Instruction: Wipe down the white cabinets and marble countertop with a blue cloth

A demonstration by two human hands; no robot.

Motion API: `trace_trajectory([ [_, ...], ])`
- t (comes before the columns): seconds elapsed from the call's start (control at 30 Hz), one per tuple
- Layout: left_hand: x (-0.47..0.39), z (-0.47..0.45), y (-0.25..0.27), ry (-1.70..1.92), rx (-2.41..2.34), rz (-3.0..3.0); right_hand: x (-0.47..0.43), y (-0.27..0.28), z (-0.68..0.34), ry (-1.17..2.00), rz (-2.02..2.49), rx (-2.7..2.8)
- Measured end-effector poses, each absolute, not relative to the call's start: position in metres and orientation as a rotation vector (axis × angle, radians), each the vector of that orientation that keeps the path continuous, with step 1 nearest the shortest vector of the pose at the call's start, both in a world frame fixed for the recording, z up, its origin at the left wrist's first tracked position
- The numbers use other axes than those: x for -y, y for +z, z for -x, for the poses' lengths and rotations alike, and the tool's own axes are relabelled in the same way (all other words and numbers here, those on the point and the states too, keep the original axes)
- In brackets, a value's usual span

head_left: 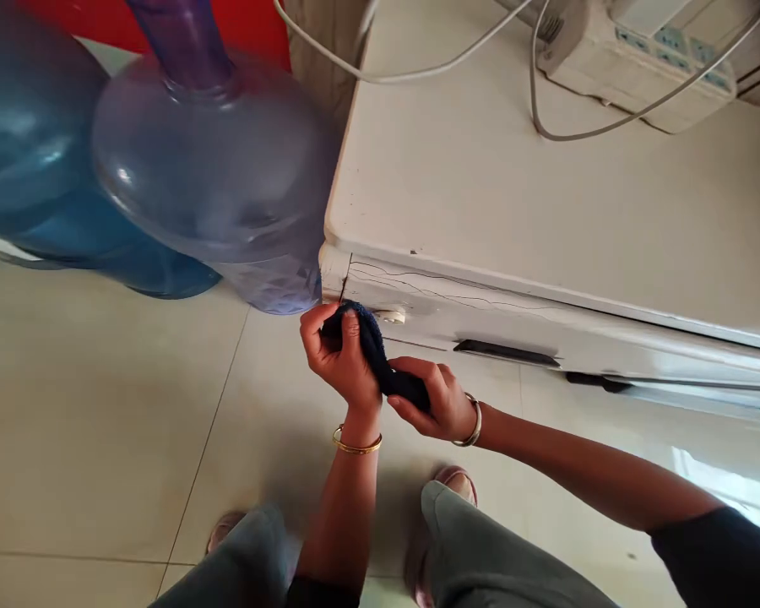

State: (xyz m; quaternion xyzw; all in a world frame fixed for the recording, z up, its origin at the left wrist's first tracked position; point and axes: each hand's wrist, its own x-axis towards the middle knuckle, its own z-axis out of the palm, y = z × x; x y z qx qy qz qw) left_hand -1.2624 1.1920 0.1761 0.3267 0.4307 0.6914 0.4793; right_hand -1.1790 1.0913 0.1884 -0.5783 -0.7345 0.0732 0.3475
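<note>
A dark navy cloth [372, 344], bunched and twisted, is held between both hands by the front left corner of a white cabinet [545, 203]. My left hand [342, 359] is closed around its upper end, with the thumb pressed on top. Lower and to the right, my right hand [436, 399] grips the other end between thumb and fingers. Just beyond the cloth, a small pale lock or knob [391, 317] shows on the drawer front [431, 295]. A black handle [507, 352] lies to the right of it.
Large clear water jugs, one bluish-purple [215, 160] and one blue [31, 143], stand at the left. On the cabinet top are a white power strip [639, 59] and a looping white cable [411, 78]. My feet stand on the tiled floor [101, 405].
</note>
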Motion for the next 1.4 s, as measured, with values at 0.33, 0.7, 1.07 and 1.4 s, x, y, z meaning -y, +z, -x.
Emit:
trace_trajectory([
  [0.33,-1.203,1.28,0.182,1.625,-1.09,-0.87,-1.118,0.18,1.163,0.036,1.22,1.865],
  [0.7,-1.205,1.272,0.172,1.683,-1.083,-0.864,-1.134,0.176,1.167,0.383,1.459,1.752],
  [1.07,-1.188,1.279,0.165,1.542,-1.047,-1.02,-1.077,0.162,1.156,1.061,1.478,1.153],
  [1.4,-1.18,1.271,0.147,1.665,-1.197,-1.108,-1.093,0.18,1.17,1.428,1.343,0.491],
])
